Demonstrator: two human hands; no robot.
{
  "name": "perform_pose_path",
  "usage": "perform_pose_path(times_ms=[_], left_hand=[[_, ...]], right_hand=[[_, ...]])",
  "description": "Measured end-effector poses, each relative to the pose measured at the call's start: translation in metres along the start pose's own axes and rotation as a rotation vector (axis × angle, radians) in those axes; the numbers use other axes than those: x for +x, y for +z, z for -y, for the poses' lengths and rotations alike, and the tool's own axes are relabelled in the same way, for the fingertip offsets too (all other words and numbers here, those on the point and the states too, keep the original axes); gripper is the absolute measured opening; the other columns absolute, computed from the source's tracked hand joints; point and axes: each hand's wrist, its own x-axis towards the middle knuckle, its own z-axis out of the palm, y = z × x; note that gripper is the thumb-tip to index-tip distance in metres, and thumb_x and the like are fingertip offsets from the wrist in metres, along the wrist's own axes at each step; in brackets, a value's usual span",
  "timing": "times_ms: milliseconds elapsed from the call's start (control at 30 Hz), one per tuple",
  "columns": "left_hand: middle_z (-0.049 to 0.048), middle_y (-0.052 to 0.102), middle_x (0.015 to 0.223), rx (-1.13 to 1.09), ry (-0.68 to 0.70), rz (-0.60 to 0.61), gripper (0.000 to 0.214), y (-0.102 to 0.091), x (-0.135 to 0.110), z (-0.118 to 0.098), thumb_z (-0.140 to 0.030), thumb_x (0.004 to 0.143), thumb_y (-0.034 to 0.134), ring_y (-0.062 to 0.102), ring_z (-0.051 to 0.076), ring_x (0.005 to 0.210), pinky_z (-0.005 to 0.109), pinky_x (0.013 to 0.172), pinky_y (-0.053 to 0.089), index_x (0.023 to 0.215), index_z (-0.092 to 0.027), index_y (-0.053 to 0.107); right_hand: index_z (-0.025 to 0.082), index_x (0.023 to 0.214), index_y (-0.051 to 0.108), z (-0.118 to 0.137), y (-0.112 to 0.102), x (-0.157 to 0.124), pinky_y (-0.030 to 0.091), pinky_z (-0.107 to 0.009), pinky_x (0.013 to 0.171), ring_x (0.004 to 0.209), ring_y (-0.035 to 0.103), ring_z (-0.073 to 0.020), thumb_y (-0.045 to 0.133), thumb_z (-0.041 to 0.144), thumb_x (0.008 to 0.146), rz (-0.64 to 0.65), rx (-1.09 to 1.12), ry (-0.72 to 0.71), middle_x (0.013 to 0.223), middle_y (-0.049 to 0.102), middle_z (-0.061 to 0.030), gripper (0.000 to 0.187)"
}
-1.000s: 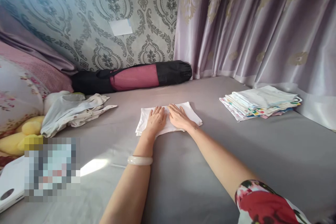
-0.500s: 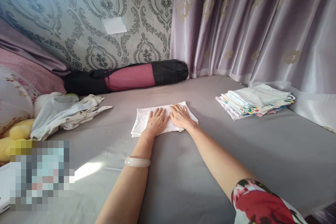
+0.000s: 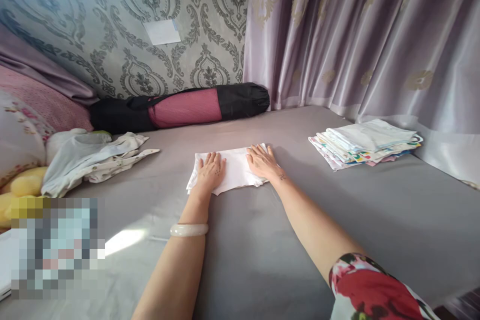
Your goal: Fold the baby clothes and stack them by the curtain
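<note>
A folded white cloth garment lies flat on the grey bed sheet in front of me. My left hand rests palm down on its left part, fingers stretched out. On its right part lies my right hand, also flat with fingers extended. Neither hand grips anything; both press on the cloth's top. A pale bangle circles my left wrist.
To the right sits a stack of folded clothes. Loose, rumpled clothes lie at left beside a yellow plush thing. A black and pink long bag lies along the wall. A pixelated patch covers something at lower left.
My hands have slid apart over the white cloth, the left one leftward and the right one slightly rightward. More of the cloth's middle shows between them.
</note>
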Motion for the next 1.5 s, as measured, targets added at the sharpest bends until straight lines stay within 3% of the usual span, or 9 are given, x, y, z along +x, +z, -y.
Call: perform_pose_path(times_ms=[267, 533, 700, 833, 1000, 1200, 1400, 1500], left_hand=[[0.0162, 0.039, 0.151, -0.023, 0.017, 0.015, 0.051, 0.002, 0.0, 0.003, -0.038, 0.1, 0.025, 0.029, 0.03, 0.143, 0.056, 0.115, 0.021, 0.14, -0.01, 0.042], [0.0188, 0.04, 0.15, 0.024, -0.147, -0.169, 0.051, -0.004, -0.003, 0.009, -0.033, 0.098, 0.026, 0.03, 0.031, 0.142, 0.057, 0.115, 0.021, 0.14, -0.011, 0.044], [0.0205, 0.042, 0.148, 0.036, -0.192, -0.076, 0.054, -0.005, -0.006, 0.013, -0.037, 0.098, 0.025, 0.03, 0.032, 0.142, 0.057, 0.114, 0.023, 0.137, -0.007, 0.047], [0.0205, 0.042, 0.148, 0.028, -0.186, -0.071, 0.053, -0.006, -0.007, 0.015, -0.036, 0.098, 0.023, 0.029, 0.033, 0.142, 0.059, 0.114, 0.021, 0.135, -0.007, 0.049], [0.0221, 0.042, 0.147, 0.014, -0.145, -0.117, 0.053, -0.003, -0.007, -0.009, -0.035, 0.098, 0.024, 0.03, 0.034, 0.142, 0.062, 0.113, 0.019, 0.137, -0.008, 0.047], [0.0199, 0.039, 0.15, -0.002, 0.031, -0.087, 0.051, 0.008, -0.012, -0.048, -0.031, 0.098, 0.025, 0.029, 0.031, 0.143, 0.057, 0.115, 0.02, 0.14, -0.008, 0.044], [0.0182, 0.041, 0.149, -0.012, 0.046, -0.088, 0.05, 0.013, -0.014, -0.047, -0.031, 0.099, 0.024, 0.032, 0.031, 0.142, 0.055, 0.115, 0.022, 0.138, -0.009, 0.045], [0.0156, 0.042, 0.149, -0.094, 0.02, -0.017, 0.046, 0.005, -0.007, -0.041, -0.035, 0.097, 0.035, 0.033, 0.029, 0.141, 0.053, 0.115, 0.025, 0.136, -0.013, 0.048]], right_hand=[[0.02, 0.142, 0.044, 0.001, -0.001, -0.001, 0.015, -0.055, 0.116, 0.141, 0.029, -0.0235, 0.019, 0.035, 0.1, -0.001, -0.016, -0.008, 0.153, 0.039, -0.0066, 0.051], [0.007, 0.149, 0.031, -0.005, 0.002, 0.003, 0.006, -0.053, 0.117, 0.147, 0.015, -0.0247, 0.011, 0.043, 0.1, -0.013, -0.051, 0.143, 0.158, 0.024, -0.0129, 0.065], [0.002, 0.149, 0.029, -0.01, 0.007, 0.003, 0.009, -0.049, 0.118, 0.146, 0.016, -0.0262, 0.014, 0.045, 0.099, 0.017, -0.047, 0.183, 0.158, 0.023, -0.0151, 0.067], [0.002, 0.149, 0.029, -0.011, 0.006, 0.002, 0.009, -0.049, 0.118, 0.147, 0.016, -0.0263, 0.013, 0.045, 0.099, 0.025, -0.042, 0.18, 0.158, 0.022, -0.0151, 0.068], [0.005, 0.148, 0.034, 0.009, 0.003, -0.003, 0.005, -0.054, 0.117, 0.146, 0.016, -0.0272, 0.017, 0.04, 0.099, -0.026, -0.069, 0.128, 0.157, 0.026, -0.0158, 0.062], [0.005, 0.148, 0.034, 0.036, 0.013, -0.013, 0.011, -0.051, 0.117, 0.146, 0.019, -0.0267, 0.021, 0.03, 0.098, -0.036, -0.01, -0.012, 0.157, 0.026, -0.0156, 0.057], [0.007, 0.147, 0.036, 0.034, 0.015, -0.013, 0.012, -0.053, 0.116, 0.146, 0.019, -0.0272, 0.025, 0.029, 0.097, -0.027, 0.045, 0.006, 0.157, 0.027, -0.0146, 0.055], [0.011, 0.147, 0.037, 0.021, 0.006, -0.005, 0.019, -0.048, 0.116, 0.146, 0.022, -0.0246, 0.032, 0.029, 0.095, 0.06, 0.124, -0.012, 0.157, 0.028, -0.0128, 0.055]])
